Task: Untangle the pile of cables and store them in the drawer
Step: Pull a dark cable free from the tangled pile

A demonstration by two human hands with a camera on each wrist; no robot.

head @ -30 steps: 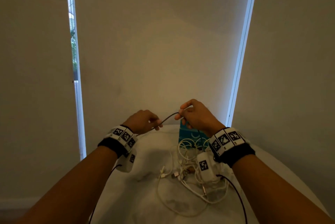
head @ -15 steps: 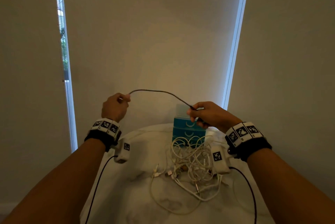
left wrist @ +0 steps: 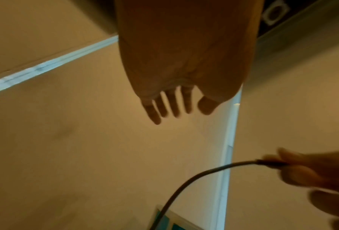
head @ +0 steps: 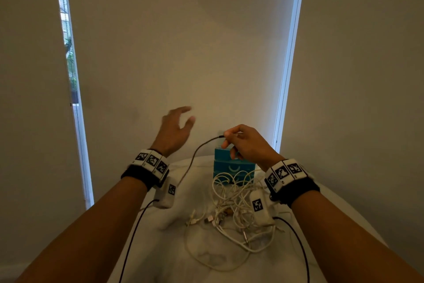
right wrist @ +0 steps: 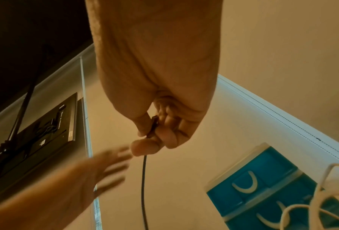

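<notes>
My right hand point(head: 231, 137) pinches the plug end of a dark grey cable point(head: 195, 154) above the table; the same dark cable point(right wrist: 144, 186) hangs down from my thumb and fingers and drops toward the table at the left. My left hand point(head: 177, 122) hovers higher up to the left with spread, straight fingers point(left wrist: 164, 107), holding nothing. A tangled pile of white cables point(head: 231, 204) lies on the white table point(head: 160, 255). A small blue drawer unit point(head: 231, 168) stands behind the pile, its drawers closed.
Pale roller blinds point(head: 183, 41) hang right behind the table. A dark monitor point(right wrist: 36, 132) shows at the left in the right wrist view. Black leads point(head: 130, 239) run from my wrist cameras over the table's front.
My left hand has let go of the dark cable and opened, moving up and right. The cable's left part dropped to the table. My right hand still holds its end.
</notes>
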